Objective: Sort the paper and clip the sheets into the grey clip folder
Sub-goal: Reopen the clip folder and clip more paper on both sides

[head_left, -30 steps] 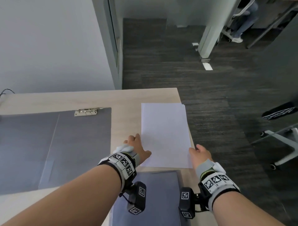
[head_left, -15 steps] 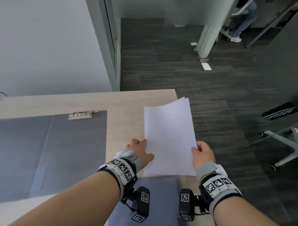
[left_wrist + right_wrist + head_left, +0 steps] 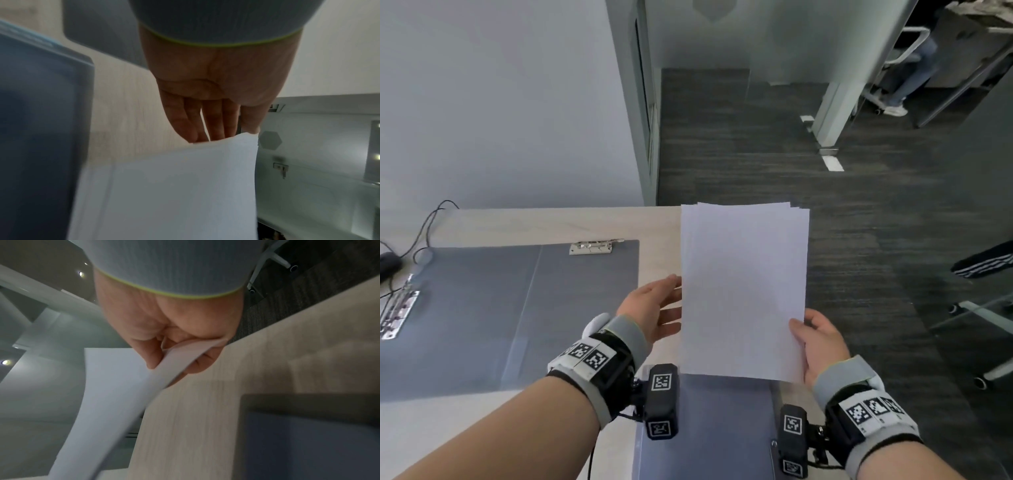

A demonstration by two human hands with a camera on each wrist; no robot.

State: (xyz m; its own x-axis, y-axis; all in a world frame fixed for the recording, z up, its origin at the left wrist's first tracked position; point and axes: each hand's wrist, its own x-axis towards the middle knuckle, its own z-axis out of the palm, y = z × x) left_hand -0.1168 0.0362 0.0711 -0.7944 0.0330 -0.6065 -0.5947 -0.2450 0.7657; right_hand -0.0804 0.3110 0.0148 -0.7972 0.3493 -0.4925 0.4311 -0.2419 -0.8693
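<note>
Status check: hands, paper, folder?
Right hand grips paper stack, lifted off desk. Left hand open, fingers at its edge. Grey clip folder open, unobstructed.
</note>
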